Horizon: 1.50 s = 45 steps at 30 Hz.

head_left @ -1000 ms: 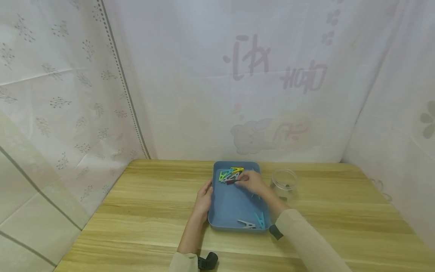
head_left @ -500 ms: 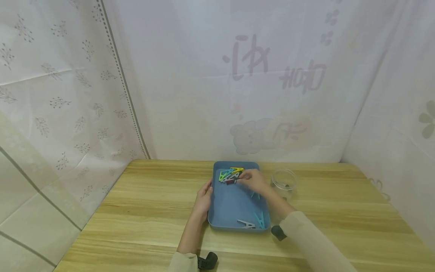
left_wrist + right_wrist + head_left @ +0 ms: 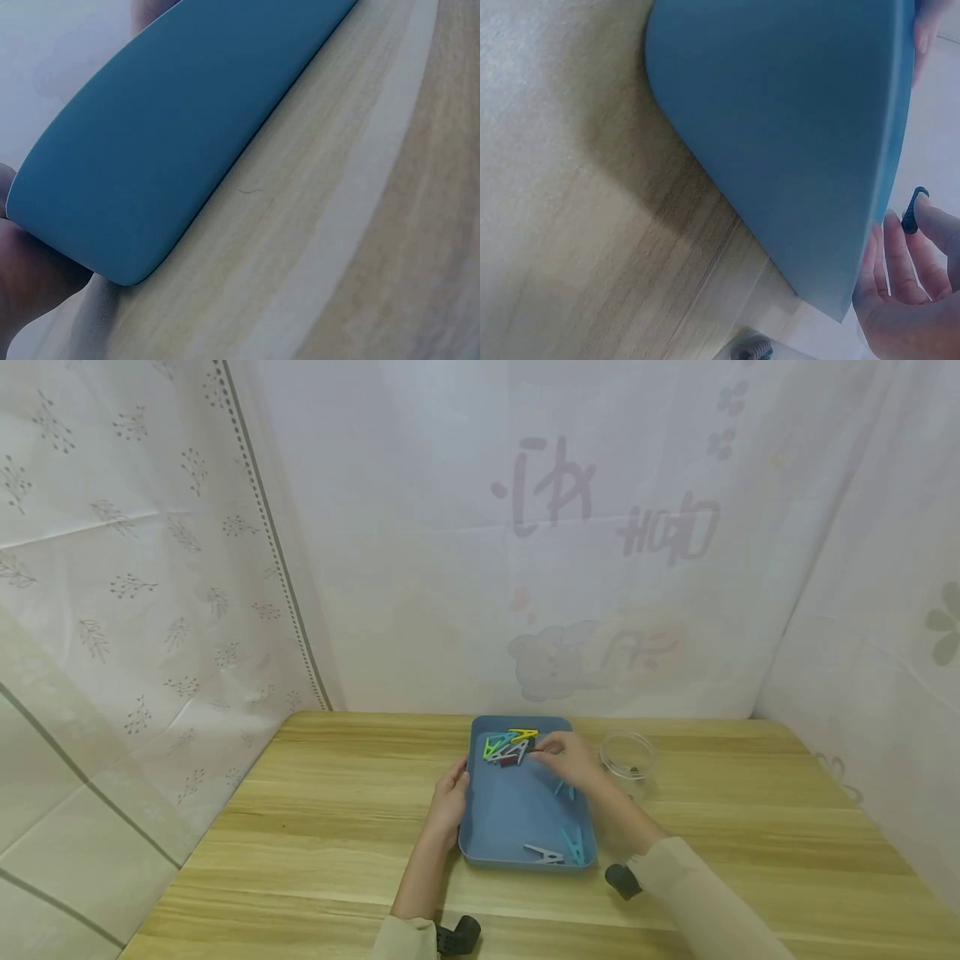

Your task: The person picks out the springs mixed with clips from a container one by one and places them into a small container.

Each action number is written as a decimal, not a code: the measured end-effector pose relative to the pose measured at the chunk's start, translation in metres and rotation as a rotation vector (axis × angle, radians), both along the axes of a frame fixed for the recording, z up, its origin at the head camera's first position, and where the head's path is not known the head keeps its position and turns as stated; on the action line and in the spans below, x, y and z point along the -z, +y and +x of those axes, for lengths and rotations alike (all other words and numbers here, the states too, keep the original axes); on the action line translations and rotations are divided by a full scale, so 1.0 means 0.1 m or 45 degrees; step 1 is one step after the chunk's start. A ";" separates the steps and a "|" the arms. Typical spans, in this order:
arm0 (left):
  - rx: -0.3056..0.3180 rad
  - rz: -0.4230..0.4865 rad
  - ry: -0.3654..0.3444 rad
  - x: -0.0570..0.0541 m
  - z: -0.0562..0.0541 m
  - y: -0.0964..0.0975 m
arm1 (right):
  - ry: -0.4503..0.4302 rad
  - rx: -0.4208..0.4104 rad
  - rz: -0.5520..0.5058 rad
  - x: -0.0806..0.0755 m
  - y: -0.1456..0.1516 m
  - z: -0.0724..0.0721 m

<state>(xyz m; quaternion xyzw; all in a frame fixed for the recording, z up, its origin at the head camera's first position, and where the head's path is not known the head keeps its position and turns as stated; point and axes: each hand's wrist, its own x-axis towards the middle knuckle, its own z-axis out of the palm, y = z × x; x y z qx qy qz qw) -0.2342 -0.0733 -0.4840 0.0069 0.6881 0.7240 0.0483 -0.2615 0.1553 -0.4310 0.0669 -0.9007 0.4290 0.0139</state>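
Right hand (image 3: 572, 762) has been edging rightward, off the clips (image 3: 512, 751). Going left to right: the left hand (image 3: 450, 797) is gripping the blue tray (image 3: 495, 827) by its left side; the clips are lying heaped at its far end; just right of them, the nearer right hand is pinching a small dark piece (image 3: 911, 213); beyond, a clear jar (image 3: 626, 775) is standing.

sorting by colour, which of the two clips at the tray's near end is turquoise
The right-hand clip, in the near right corner of the blue tray; the pale grey clip lies to its left.
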 end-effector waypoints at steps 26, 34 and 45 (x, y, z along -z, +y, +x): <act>0.012 0.006 -0.007 0.00 0.01 0.00 | 0.170 0.041 -0.008 -0.14 0.13 0.13; 0.012 0.005 -0.008 0.01 -0.01 0.00 | 0.139 0.088 -0.022 -0.14 0.25 0.17; 0.007 0.010 -0.005 0.02 0.00 0.00 | 0.165 0.083 -0.021 -0.22 0.33 0.23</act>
